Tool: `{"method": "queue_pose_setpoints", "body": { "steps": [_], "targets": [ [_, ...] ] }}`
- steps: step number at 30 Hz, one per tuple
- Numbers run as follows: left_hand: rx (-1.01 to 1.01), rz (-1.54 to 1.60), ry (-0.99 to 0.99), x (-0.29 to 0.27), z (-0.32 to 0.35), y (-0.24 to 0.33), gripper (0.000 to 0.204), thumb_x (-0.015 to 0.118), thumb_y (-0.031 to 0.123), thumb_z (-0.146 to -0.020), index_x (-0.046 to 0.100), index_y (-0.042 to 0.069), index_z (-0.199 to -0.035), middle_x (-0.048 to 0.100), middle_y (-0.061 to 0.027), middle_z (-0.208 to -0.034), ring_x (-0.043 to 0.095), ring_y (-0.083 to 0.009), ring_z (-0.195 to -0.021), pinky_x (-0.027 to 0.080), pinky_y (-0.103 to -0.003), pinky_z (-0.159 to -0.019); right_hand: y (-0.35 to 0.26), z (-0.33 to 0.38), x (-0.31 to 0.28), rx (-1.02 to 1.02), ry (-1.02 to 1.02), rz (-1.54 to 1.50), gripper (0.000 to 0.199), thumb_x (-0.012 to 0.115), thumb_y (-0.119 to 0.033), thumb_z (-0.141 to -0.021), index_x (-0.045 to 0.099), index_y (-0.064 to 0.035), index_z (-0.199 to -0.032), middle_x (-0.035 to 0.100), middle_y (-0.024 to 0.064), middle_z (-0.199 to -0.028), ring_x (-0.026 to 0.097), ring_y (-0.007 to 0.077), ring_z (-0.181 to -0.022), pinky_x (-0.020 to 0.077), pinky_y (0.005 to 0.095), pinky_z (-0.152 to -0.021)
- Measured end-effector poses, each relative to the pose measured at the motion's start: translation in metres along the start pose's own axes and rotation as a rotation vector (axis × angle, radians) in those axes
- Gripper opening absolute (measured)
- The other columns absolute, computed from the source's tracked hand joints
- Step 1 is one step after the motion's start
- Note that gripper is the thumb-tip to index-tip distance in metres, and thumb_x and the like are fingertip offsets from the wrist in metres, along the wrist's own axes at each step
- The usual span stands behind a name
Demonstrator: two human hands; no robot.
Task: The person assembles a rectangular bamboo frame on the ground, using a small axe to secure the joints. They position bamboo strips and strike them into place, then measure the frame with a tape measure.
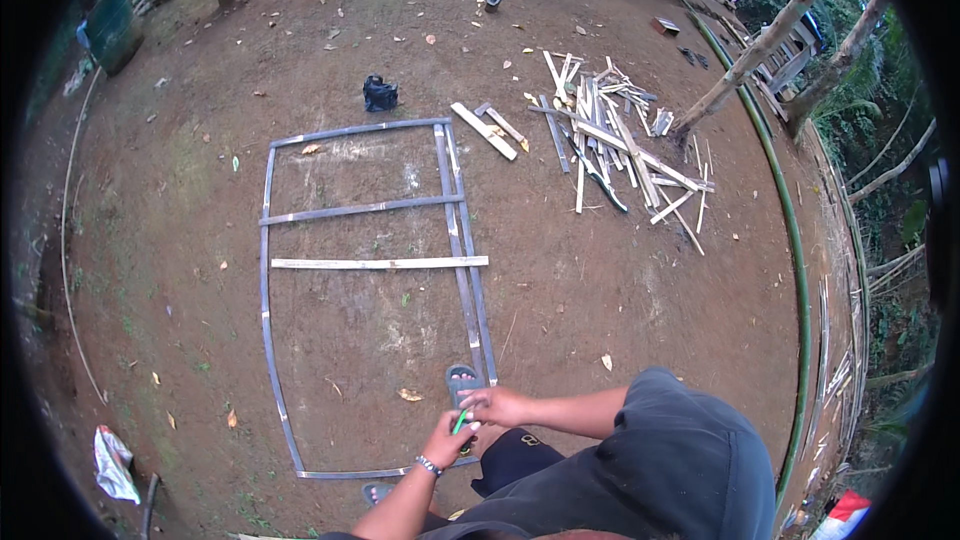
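Note:
Close together in front of my body, my two hands meet above the near right corner of a frame. My left hand [441,440], with a wristwatch [429,465] at its wrist, is closed round a small, slim green object [460,421] whose kind I cannot make out. My right hand [497,407] has its fingers bent in at the upper end of that object; what they pinch is too small to tell. On the ground beyond lies a rectangular frame of grey bamboo or wood slats [267,275], with a grey crosspiece [365,211] and a paler slat [375,263] across it.
A heap of loose split sticks [625,140] lies at the far right, with a dark long-bladed tool [603,185] on it. A black plastic bag [379,94] sits beyond the frame. Tree trunks [760,40] and a long green pole [790,230] border the right side.

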State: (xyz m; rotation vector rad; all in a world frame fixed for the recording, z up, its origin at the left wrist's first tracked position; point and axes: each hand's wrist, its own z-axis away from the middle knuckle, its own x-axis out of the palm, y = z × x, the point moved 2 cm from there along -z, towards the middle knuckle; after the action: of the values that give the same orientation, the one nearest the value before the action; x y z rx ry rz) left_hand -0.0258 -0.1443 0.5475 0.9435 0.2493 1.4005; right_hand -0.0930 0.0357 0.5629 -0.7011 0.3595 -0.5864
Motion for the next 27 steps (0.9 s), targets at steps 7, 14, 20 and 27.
{"method": "queue_pose_setpoints", "body": {
  "steps": [7,14,20,27],
  "targets": [
    [-0.01,-0.547,-0.153,0.043,-0.073,0.091,0.079,0.079,0.048,-0.086,0.051,0.0,-0.141,0.068,-0.0172,-0.122,0.065,-0.0259,-0.112,0.051,-0.037,-0.097,0.013,0.022,-0.097,0.032,0.018,-0.453,0.023,0.074,-0.015,-0.095,0.068,-0.0037,-0.115,0.073,0.0038,-0.102,0.067,0.0106,-0.09,0.0541,0.028,-0.078],
    [0.067,-0.813,-0.174,-0.027,-0.091,0.133,0.068,0.076,0.042,-0.09,0.052,0.007,-0.143,0.069,-0.0144,-0.117,0.065,-0.0215,-0.103,0.053,-0.036,-0.089,-0.026,-0.018,-0.191,-0.033,0.04,-0.445,0.017,0.071,-0.015,-0.097,0.069,-0.0107,-0.114,0.071,0.0008,-0.098,0.066,0.0109,-0.087,0.0554,0.0302,-0.076],
    [-0.34,-0.424,-0.003,-0.149,-0.039,0.188,0.045,0.079,0.034,-0.09,0.064,0.006,-0.121,0.061,0.0009,-0.086,0.055,-0.01,-0.073,0.048,-0.03,-0.064,-0.075,-0.105,-0.411,-0.024,0.404,-0.59,0.032,0.073,-0.011,-0.094,0.065,-0.0074,-0.124,0.071,0.0055,-0.105,0.068,0.0176,-0.092,0.0587,0.0355,-0.081],
    [-0.354,-0.216,0.152,-0.18,-0.098,0.21,0.031,0.079,0.023,-0.088,0.07,0.006,-0.113,0.06,0.0035,-0.076,0.053,-0.0082,-0.067,0.046,-0.027,-0.061,-0.106,-0.256,-0.51,0.102,0.61,-0.621,0.036,0.075,-0.018,-0.094,0.062,-0.0053,-0.126,0.07,0.0067,-0.106,0.068,0.0163,-0.085,0.0598,0.0334,-0.072]
  ]
}}
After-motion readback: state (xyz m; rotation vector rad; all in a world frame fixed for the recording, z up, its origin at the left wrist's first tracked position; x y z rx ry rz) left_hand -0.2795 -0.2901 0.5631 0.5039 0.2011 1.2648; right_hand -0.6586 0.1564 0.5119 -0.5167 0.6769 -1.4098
